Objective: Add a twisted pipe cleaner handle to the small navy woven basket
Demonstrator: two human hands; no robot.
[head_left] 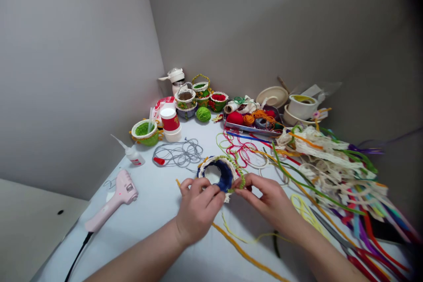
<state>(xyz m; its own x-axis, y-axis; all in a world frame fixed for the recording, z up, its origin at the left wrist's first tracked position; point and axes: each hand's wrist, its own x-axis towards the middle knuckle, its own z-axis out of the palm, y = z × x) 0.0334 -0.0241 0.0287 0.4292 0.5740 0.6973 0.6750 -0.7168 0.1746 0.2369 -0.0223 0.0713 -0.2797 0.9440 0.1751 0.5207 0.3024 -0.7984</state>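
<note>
A small blue basket point(225, 175) with a white lace rim and a green twisted cord handle point(238, 168) is tilted so that its inside faces me. My left hand point(201, 205) is closed over its near left rim, the fingers bent round the edge. With thumb and fingertips together, my right hand point(264, 194) pinches the green cord where it meets the right side of the rim. An orange fuzzy strip point(249, 255) and a thin yellow yarn point(243, 238) lie on the table just below the basket. The basket's underside is hidden.
A pink glue gun point(114, 200) and a white squeeze bottle point(135, 157) lie at left. Grey cord point(181, 153) is heaped behind the basket. Finished baskets point(186, 99) and a tray point(254, 130) of yarn balls stand at the back. Lace, ribbons and red-handled scissors point(358, 253) cover the right side.
</note>
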